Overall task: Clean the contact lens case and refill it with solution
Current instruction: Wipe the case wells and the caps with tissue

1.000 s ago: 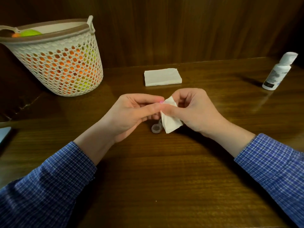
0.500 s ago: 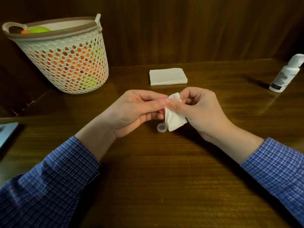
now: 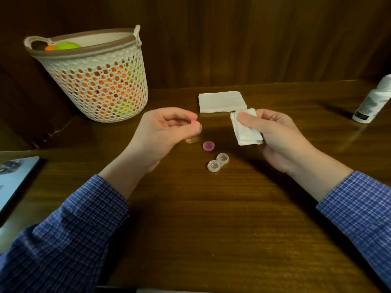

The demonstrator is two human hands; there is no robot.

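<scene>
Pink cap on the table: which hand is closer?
Left. The left hand has its fingertips just up-left of the pink cap, almost over it. The right hand, holding the tissue, sits farther off to the cap's right.

**A wooden desk in what looks like a home**

A dark wooden table (image 3: 211, 229) backs onto dark wood panelling (image 3: 232, 39) across the top of the frame. At upper left stands a white perforated basket (image 3: 99, 87) with orange and green things inside. A stack of folded tissues (image 3: 222, 101) lies near the middle, a white bottle (image 3: 374, 100) at the right edge, and a phone (image 3: 14, 176) at the left edge. The light is dim and warm.
</scene>
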